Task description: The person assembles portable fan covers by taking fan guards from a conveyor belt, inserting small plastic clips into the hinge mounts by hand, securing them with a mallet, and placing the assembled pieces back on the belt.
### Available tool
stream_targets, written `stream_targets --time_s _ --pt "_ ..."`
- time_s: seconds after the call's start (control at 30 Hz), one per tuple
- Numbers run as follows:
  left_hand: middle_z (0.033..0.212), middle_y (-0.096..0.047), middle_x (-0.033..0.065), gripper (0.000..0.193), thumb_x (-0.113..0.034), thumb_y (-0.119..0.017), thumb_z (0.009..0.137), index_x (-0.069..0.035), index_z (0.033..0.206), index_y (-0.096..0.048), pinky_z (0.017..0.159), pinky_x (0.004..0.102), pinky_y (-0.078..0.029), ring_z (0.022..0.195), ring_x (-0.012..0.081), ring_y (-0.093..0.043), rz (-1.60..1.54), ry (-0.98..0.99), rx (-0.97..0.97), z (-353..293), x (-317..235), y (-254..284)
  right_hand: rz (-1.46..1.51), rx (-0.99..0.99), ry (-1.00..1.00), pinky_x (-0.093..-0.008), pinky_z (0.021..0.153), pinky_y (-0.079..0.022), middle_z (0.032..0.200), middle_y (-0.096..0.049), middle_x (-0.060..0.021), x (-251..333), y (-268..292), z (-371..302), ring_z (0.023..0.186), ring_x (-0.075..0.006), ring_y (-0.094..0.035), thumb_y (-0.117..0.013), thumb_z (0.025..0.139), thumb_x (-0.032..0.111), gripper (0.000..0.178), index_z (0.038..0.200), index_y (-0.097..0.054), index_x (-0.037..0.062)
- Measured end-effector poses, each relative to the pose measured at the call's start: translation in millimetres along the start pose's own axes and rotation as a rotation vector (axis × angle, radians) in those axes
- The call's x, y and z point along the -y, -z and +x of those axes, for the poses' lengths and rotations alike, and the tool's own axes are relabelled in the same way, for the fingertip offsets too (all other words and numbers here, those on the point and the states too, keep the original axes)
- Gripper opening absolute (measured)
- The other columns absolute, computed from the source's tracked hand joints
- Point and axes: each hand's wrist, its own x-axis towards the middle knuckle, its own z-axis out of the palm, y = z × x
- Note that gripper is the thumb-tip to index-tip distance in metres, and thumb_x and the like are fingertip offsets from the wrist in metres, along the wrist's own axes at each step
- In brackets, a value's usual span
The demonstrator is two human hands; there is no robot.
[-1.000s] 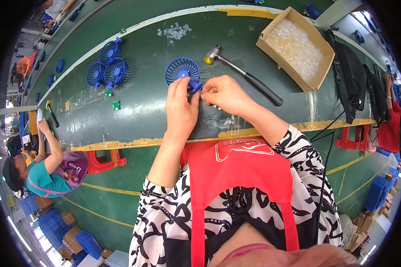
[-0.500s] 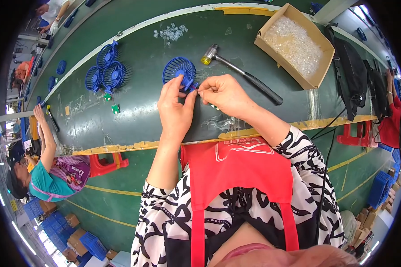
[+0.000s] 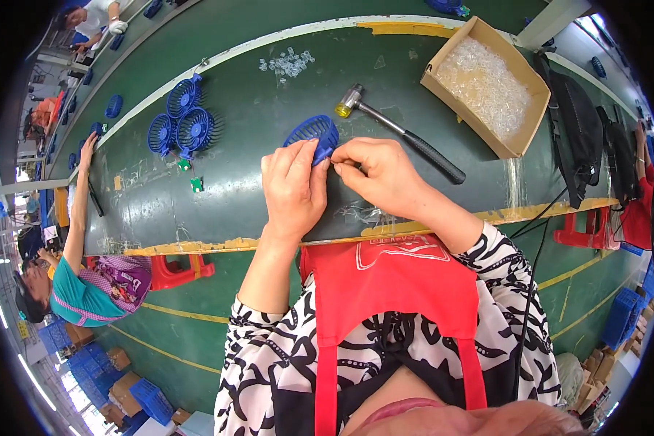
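Observation:
My left hand [image 3: 292, 187] grips a blue round fan housing [image 3: 314, 132] with slatted sides by its lower end, fingers closed around it. The housing is tilted above the green table, its open rim facing away from me. Right beside it, my right hand [image 3: 381, 174] is closed in a pinch at the housing's lower end. Something thin and small sits at those fingertips, too small to name. Fingers hide most of the housing's lower end.
Several blue fan housings [image 3: 195, 128] and green circuit boards [image 3: 197, 184] lie left. Clear plastic bits [image 3: 289, 63] are scattered at the back. A hammer [image 3: 432, 155] and a cardboard box [image 3: 535, 110] of clear pieces lie right, near a black bag [image 3: 578, 116]. A co-worker's arm [image 3: 78, 207] reaches over the table's left end.
Both hands have come slightly nearer with the fan housing, which is now tilted more away from me. The left co-worker's arm has reached farther across the table. The view has shifted slightly.

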Motion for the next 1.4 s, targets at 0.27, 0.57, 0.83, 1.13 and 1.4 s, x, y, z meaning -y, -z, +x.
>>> stream_targets --time_s 0.27,0.57,0.83,1.13,1.4 --pt "0.096 -0.068 0.0118 0.016 -0.005 -0.068 0.086 0.003 0.100 -0.067 0.075 0.0298 -0.047 0.084 0.0197 -0.063 -0.508 0.366 -0.034 2 -13 0 -0.337 -0.123 0.297 -0.0339 0.057 -0.051 0.081 -0.063 -0.0115 17 15 5 0.067 -0.0273 -0.064 -0.069 0.079 0.001 0.009 0.087 -0.066 0.0008" --pt "0.086 -0.068 0.0032 0.015 -0.009 -0.060 0.094 0.002 0.095 -0.070 0.072 0.0229 -0.048 0.077 0.0085 -0.061 -1.178 0.889 0.066 -1 -8 -7 -0.550 -0.039 0.337 -0.0349 0.052 -0.050 0.074 -0.060 -0.0069 9 26 5 0.062 -0.0261 -0.063 -0.071 0.078 0.006 0.011 0.088 -0.066 0.0048" --pt "0.079 -0.067 0.0014 0.018 -0.014 -0.063 0.094 0.002 0.092 -0.070 0.064 0.0226 -0.047 0.069 0.0067 -0.059 -1.278 1.070 0.117 3 -7 -10 -0.544 0.023 0.311 -0.0353 0.051 -0.049 0.072 -0.059 -0.0074 4 34 3 0.061 -0.0264 -0.062 -0.070 0.080 0.006 0.009 0.087 -0.066 0.0048" --pt "0.068 -0.063 -0.0004 0.020 -0.018 -0.068 0.090 -0.002 0.079 -0.067 0.051 0.0239 -0.043 0.056 0.0067 -0.053 -1.020 1.123 0.459 35 7 -41 -0.462 -0.131 0.111 -0.0421 0.065 -0.052 0.078 -0.061 -0.0099 -28 46 5 0.078 -0.0313 -0.064 -0.068 0.080 0.013 0.010 0.087 -0.067 0.0065" --pt "0.069 -0.066 0.0132 0.033 -0.029 -0.073 0.083 0.003 0.088 -0.071 0.062 0.0366 -0.049 0.062 0.0266 -0.061 -0.261 0.698 0.412 54 16 -43 -0.937 -0.042 -0.014 -0.0417 0.068 -0.054 0.090 -0.057 -0.0126 -47 61 2 0.086 -0.0302 -0.062 -0.069 0.078 0.014 0.018 0.084 -0.060 0.0012"
